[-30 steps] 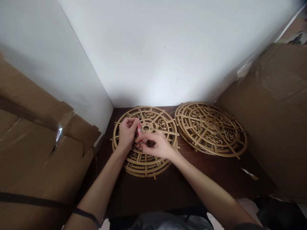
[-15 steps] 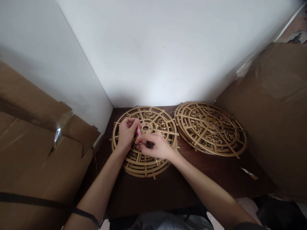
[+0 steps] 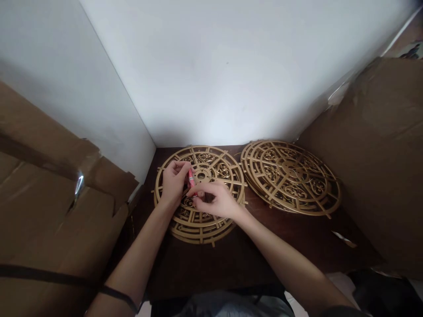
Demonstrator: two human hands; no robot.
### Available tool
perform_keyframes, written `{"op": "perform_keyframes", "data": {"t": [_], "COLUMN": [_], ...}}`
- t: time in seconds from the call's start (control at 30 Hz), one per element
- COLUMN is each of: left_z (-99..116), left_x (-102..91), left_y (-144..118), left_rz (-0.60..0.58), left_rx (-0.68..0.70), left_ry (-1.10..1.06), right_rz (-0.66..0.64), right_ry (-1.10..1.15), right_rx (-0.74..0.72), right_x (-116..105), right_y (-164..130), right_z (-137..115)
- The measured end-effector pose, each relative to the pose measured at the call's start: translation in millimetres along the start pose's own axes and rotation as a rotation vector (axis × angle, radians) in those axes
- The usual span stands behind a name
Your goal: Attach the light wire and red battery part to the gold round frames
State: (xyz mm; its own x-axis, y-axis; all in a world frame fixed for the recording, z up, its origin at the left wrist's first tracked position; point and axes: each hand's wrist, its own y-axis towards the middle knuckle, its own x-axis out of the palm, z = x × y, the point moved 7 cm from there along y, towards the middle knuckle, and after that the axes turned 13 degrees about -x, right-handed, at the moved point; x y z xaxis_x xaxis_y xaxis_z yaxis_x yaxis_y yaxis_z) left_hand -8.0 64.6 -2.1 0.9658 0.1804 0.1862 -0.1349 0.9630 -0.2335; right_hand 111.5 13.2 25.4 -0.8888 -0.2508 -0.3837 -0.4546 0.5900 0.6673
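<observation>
Two hands meet over the nearer of the gold fretwork discs, and the whole business sits in the narrow space between them. A small red tool [image 3: 191, 181], pen-like, stands with its long axis running roughly away from the person and slightly tilted, upper end near the disc's hub hole, lower end down toward the right hand's knuckles. Left hand [image 3: 174, 185] comes in from the left, wrist resting on the left disc stack [image 3: 198, 229], its fingers curled closed around the upper part of the red tool, thumb side facing the hub. Right hand [image 3: 216, 200] reaches across from the right, forearm angled over the dark surface [image 3: 238, 259], its fingers [image 3: 200, 190] pinched together at the tool's lower end; whether they grip the tool itself or something tiny beside it, I cannot tell, it's too small and shadowed. So both hands touch the tool, left higher, right lower, with neither clearly nearer. Left disc stack lies flat just under the hands, several layers deep. Well off to the right, a second stack of discs [image 3: 291, 176] rests flat, untouched. Cardboard box flaps [image 3: 66, 198] crowd in on the left, another box [image 3: 380, 154] on the right, white wall behind.
</observation>
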Motion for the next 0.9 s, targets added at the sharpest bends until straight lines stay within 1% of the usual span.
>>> {"op": "perform_keyframes", "data": {"t": [0.13, 0.2, 0.27, 0.47, 0.6, 0.67, 0.73, 0.8, 0.9], "left_z": [2, 1, 0, -1, -1, -1, -1, 0, 1], "left_x": [-1.5, -2.6, -2.9, -3.3, -4.9, -4.9, -4.1, -2.9, -1.7], "left_y": [0, 1, 2, 2, 2, 3, 3, 2, 1], "left_rz": [0.006, 0.009, 0.006, 0.011, 0.031, 0.024, 0.006, -0.015, -0.031], "left_rx": [-0.040, -0.056, -0.070, -0.058, -0.062, -0.064, -0.066, -0.066, -0.062], "left_ry": [-0.098, -0.130, -0.142, -0.169, -0.184, -0.191, -0.197, -0.198, -0.193], "right_rz": [0.057, 0.124, 0.205, 0.488, 0.592, 0.638, 0.705, 0.804, 0.953], "right_ry": [0.312, 0.453, 0.526, 0.510, 0.566, 0.550, 0.493, 0.427, 0.351], "right_rx": [0.128, 0.165, 0.175, 0.127, 0.089, 0.089, 0.111, 0.154, 0.270], "right_x": [0, -3, -8, -26, -32, -35, -39, -42, -46], "right_y": [-1, -2, -2, -5, -6, -7, -10, -15, -26], "right_z": [8, 11, 14, 24, 31, 34, 38, 44, 55]}}
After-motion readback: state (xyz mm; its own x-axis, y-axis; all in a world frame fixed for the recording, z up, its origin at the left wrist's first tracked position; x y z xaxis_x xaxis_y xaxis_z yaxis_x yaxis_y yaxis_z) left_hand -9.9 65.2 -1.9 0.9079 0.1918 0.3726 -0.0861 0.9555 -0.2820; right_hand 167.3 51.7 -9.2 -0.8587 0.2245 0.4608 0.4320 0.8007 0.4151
